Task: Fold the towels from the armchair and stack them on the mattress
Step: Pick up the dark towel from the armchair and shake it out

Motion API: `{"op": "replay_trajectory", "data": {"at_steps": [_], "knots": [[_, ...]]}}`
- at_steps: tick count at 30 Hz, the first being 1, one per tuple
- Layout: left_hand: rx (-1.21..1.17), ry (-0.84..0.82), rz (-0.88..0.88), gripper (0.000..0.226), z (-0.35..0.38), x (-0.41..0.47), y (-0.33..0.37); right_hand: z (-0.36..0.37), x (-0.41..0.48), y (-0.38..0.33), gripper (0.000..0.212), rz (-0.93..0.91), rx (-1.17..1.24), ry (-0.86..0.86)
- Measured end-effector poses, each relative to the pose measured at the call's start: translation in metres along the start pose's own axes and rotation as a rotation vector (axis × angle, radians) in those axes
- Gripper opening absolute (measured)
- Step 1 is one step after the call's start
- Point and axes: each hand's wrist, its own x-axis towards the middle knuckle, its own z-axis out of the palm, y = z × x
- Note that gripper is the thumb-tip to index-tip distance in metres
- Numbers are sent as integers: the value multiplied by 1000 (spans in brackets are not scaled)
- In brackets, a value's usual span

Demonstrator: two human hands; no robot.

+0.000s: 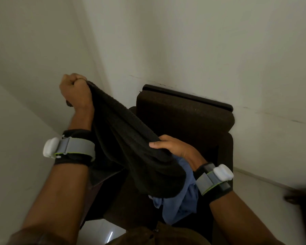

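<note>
A dark brown towel (129, 138) hangs stretched between my two hands above the dark brown armchair (184, 114). My left hand (74, 91) is raised high at the left, fist closed on one end of the towel. Lower and to the right, my right hand (173, 146) grips the towel's other part, fingers curled over its top edge. The towel's loose middle sags down over the seat. A blue towel (180, 204) lies crumpled on the seat, partly hidden under the dark one. The mattress is out of view.
The armchair stands in a corner against white walls (201, 41). Pale floor (99, 232) shows below at the chair's front left and to its right. A dark blurred object (300, 197) sits at the right edge.
</note>
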Motion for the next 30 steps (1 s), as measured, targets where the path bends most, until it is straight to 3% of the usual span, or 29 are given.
{"op": "replay_trajectory", "data": {"at_steps": [2,5,9,13,17,20,24,26,30], "knots": [[-10,-51,19,40,6,-6,6,12,-3,1,50,44,-27,-23],[-6,-146,33,42,8,-23,1,27,-2,10,38,34,25,119],[-38,-171,-53,40,7,-42,-10,32,7,20,20,-97,-102,255],[-51,-242,-71,42,-2,-51,-18,36,5,5,24,-259,-51,462],[-22,-282,-25,37,-15,-52,-25,24,-1,-15,18,-454,-102,534],[-33,-255,-63,40,-18,-48,-27,22,-12,-16,29,-291,12,265],[-6,-329,-21,42,-13,-57,-26,53,3,29,40,250,161,3],[25,-350,6,41,-8,-64,-27,66,18,50,37,299,70,2],[-40,-297,-101,40,-12,-53,-29,53,30,46,44,184,-498,95]]}}
